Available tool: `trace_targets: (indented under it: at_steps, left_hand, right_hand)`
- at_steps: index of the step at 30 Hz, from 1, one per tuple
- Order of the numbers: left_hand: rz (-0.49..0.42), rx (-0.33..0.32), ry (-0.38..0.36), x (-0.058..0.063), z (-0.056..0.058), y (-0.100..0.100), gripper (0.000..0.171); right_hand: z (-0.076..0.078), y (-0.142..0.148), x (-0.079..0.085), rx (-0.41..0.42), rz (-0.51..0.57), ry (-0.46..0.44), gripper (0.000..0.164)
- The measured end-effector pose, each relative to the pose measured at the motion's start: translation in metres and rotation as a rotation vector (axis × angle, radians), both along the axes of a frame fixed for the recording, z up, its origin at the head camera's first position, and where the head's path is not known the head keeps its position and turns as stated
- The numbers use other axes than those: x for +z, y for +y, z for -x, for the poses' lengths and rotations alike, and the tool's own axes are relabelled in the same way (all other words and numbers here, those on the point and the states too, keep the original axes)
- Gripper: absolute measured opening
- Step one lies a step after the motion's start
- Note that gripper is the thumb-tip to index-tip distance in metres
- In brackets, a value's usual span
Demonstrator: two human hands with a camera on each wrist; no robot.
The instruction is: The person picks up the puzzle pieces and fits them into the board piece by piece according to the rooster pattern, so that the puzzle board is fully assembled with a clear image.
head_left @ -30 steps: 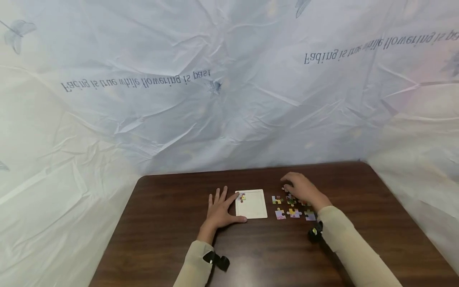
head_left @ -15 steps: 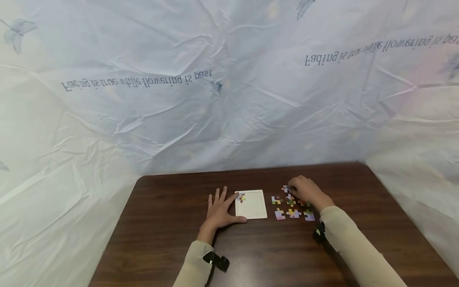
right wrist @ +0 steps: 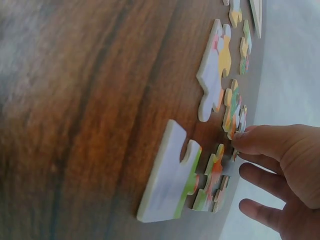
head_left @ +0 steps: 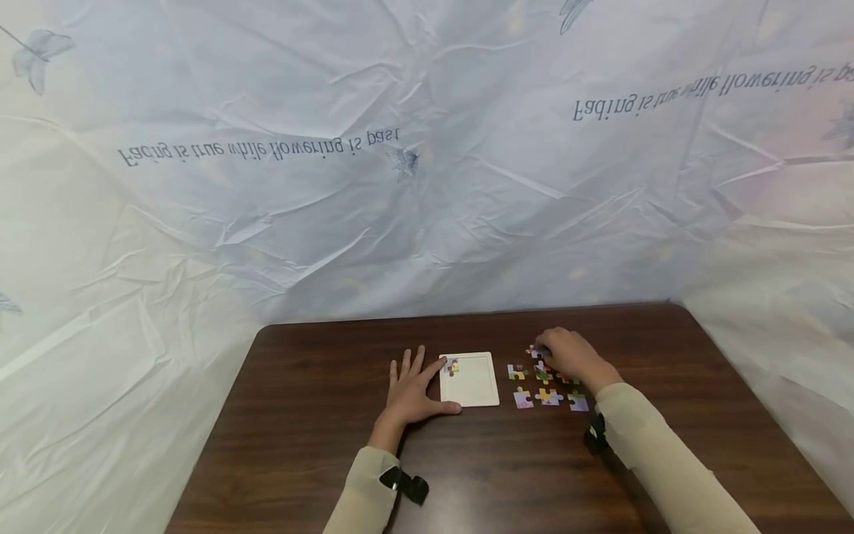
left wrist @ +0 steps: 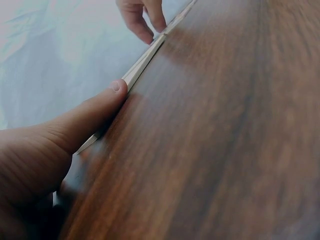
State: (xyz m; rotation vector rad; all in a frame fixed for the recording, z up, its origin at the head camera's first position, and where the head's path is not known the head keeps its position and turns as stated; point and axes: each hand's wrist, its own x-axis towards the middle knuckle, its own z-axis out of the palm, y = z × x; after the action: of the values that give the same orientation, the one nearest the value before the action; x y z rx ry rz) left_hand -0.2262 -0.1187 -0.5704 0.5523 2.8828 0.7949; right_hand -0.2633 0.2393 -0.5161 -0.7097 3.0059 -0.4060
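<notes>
The left hand (head_left: 408, 400) lies with fingers spread at the left side of a square white puzzle tray (head_left: 475, 389). Its index finger reaches the upper left corner, and the thumb (left wrist: 112, 95) touches the near edge. One puzzle piece (head_left: 451, 366) sits in that upper left corner of the tray. To the tray's right, the right hand (head_left: 569, 352) is down among loose puzzle pieces. Thumb and index finger pinch a small puzzle piece (right wrist: 234, 155) in the far row, mostly hidden by the fingers. Another piece (head_left: 534, 351) lies just left of the fingertips.
Several loose jigsaw pieces lie in rough rows right of the tray, among them a lilac one (head_left: 577, 402) and a yellow one (head_left: 550, 397). The dark wooden table (head_left: 507, 467) meets a hanging printed sheet (head_left: 427, 245) behind its far edge.
My right hand has shifted slightly right and down from the far row's left piece, uncovering it, then stayed there. My left hand keeps its place at the tray.
</notes>
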Motion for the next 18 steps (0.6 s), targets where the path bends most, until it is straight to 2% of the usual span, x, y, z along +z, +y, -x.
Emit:
trace_targets:
  at_steps: [18]
  left_hand:
    - [0.013,0.009,0.001,0.0001,-0.0044,0.0012,0.107]
  right_hand:
    - [-0.0031,-0.0007,-0.0009,0.008,0.032,-0.020,0.022]
